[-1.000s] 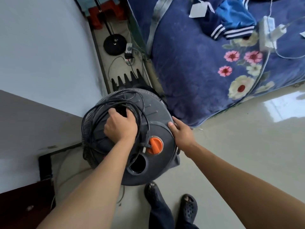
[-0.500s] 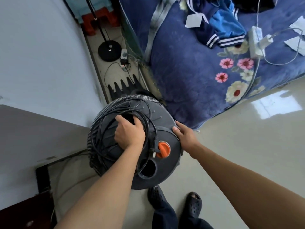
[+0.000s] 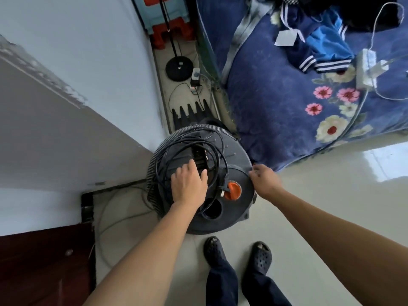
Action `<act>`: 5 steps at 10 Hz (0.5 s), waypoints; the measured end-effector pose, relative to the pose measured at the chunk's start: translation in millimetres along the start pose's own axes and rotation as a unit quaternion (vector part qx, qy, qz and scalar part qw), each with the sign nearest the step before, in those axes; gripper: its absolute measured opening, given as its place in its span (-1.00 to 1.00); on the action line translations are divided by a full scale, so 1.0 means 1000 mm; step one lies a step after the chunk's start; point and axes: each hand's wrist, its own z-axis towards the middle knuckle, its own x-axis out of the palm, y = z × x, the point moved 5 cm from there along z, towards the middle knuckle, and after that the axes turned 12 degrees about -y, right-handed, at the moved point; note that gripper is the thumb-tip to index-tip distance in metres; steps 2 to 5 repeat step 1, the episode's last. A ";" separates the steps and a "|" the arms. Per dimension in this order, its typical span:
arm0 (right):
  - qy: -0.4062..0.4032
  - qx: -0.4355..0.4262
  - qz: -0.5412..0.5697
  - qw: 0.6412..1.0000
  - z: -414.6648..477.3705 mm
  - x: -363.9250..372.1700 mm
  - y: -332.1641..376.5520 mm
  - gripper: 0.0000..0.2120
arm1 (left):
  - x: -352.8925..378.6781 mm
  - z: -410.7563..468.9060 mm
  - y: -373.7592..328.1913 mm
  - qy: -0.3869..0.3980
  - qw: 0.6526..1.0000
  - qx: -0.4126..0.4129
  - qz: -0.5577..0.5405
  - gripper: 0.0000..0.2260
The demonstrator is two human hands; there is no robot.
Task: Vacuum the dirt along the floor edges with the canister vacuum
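left hand (image 3: 189, 184) on vacuum (image 3: 237, 156), right hand (image 3: 265, 180) at rim

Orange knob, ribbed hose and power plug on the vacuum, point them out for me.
orange knob (image 3: 235, 191): head view, centre of its cap.
ribbed hose (image 3: 162, 143): head view, its curve at upper left.
power plug (image 3: 223, 187): head view, black body beside the knob.

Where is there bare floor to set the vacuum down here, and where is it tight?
Free: the shiny floor right of the vacuum, bordered by the bed and the person's shoes. Crowded: the strip between wall and bed, holding a lamp base, a plug and a black toothed part. Cord clutters the vacuum's top.
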 end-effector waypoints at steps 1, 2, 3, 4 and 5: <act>-0.035 -0.089 0.065 0.993 -0.004 -0.031 0.034 -0.59 | 0.003 -0.017 0.004 -0.001 0.997 0.044 0.056 -0.56; -0.035 -0.089 0.065 0.993 -0.004 -0.031 0.034 -0.59 | 0.003 -0.017 0.004 -0.001 0.997 0.044 0.056 -0.56; -0.035 -0.089 0.065 0.993 -0.004 -0.031 0.034 -0.59 | 0.003 -0.017 0.004 -0.001 0.997 0.044 0.056 -0.56; -0.035 -0.089 0.065 0.993 -0.004 -0.031 0.034 -0.59 | 0.003 -0.017 0.004 -0.001 0.997 0.044 0.056 -0.56; -0.035 -0.089 0.065 0.993 -0.004 -0.031 0.034 -0.59 | 0.003 -0.017 0.004 -0.001 0.997 0.044 0.056 -0.56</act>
